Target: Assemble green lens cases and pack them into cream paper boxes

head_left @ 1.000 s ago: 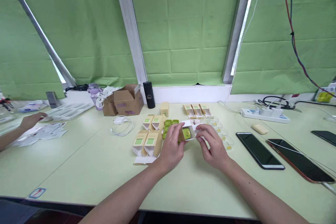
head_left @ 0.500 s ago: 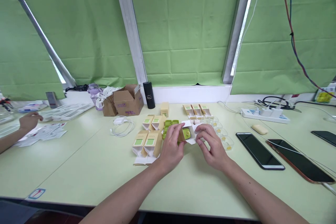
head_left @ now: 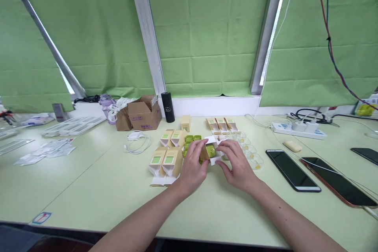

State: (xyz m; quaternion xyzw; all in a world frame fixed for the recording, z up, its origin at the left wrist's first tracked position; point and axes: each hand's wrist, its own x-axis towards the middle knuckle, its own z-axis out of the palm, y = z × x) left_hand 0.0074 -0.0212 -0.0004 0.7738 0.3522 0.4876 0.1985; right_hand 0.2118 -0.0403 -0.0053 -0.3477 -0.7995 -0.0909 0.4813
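Both my hands meet at the middle of the table around a small tan carton (head_left: pixel 204 152) with white end flaps. A green case (head_left: pixel 210 150) shows in its open end. My left hand (head_left: pixel 192 165) grips the carton's body from the left. My right hand (head_left: pixel 236 163) has its fingers curled onto the white flaps (head_left: pixel 214 158) at the open end. Several more tan cartons with green labels (head_left: pixel 165 160) lie just left of my left hand. Loose green cases (head_left: pixel 192 138) sit behind the carton.
Clear plastic trays (head_left: pixel 251 154) lie right of my hands, with three open cartons (head_left: pixel 222 124) behind. Two phones (head_left: pixel 292 169) and a power strip (head_left: pixel 298 129) sit at the right. A brown box (head_left: pixel 144 115), black bottle (head_left: pixel 167 107) and white cable (head_left: pixel 136 141) stand at back left.
My right hand has shifted left and closed in on the carton's flaps, folding them toward the opening. The other person's hand at the far left has left the view.
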